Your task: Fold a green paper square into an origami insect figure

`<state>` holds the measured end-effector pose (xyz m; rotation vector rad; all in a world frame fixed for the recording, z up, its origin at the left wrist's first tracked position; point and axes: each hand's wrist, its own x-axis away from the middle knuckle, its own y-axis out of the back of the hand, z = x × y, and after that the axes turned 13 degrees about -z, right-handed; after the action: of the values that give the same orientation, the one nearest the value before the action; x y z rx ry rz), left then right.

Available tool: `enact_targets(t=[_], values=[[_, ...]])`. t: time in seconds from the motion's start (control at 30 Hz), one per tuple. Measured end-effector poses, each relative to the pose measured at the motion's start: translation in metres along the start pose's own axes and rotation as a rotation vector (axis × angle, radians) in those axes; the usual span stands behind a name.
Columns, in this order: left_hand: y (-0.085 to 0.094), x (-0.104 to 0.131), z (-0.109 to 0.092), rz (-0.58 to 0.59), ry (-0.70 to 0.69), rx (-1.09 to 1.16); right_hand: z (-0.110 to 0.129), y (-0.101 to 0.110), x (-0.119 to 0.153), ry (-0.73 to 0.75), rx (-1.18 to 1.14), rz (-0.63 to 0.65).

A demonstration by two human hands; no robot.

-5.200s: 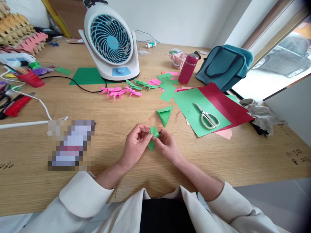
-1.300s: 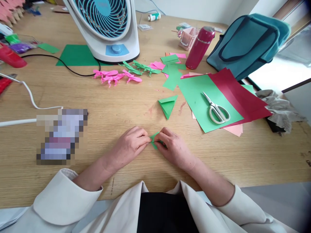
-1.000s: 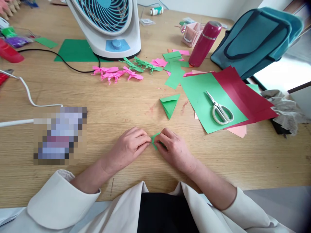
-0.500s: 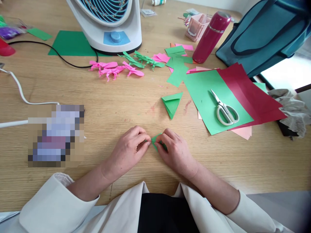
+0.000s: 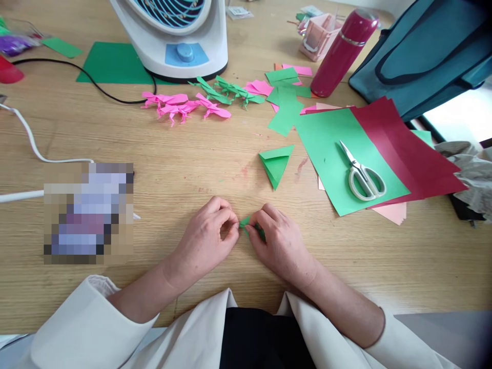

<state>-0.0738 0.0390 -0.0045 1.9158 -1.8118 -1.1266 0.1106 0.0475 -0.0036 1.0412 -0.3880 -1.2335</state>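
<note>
Your left hand (image 5: 209, 238) pinches the left tip of a small folded paper (image 5: 245, 222), green, on your side of the bench (image 5: 165, 154); your right hand (image 5: 279, 243) grips its other side, partly covering it. Beyond lies a green triangle (image 5: 275, 166), then scissors (image 5: 360, 177) on a light-green sheet (image 5: 332, 174).

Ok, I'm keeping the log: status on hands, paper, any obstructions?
Right fingers gripping small green paper, partly hidden. Left fingers pinching its left end. Folded green triangle beyond, apart from both hands. Nothing visibly in the way.
</note>
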Motion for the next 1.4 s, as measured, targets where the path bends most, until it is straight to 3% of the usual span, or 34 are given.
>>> enact_targets(t=[0.77,0.9,1.1,1.4], values=[[0.0,0.001,0.001,-0.003,-0.108,-0.131,0.004,-0.004,-0.001,-0.015,0.091,-0.016],[0.01,0.011,0.003,0.016,-0.196,-0.085,0.004,-0.004,-0.002,-0.014,0.087,-0.021],[0.02,0.033,0.009,0.065,-0.457,-0.215,0.004,-0.004,-0.003,-0.021,0.084,-0.016],[0.016,0.035,0.007,0.083,-0.532,-0.355,0.004,-0.003,-0.003,-0.018,0.099,0.003]])
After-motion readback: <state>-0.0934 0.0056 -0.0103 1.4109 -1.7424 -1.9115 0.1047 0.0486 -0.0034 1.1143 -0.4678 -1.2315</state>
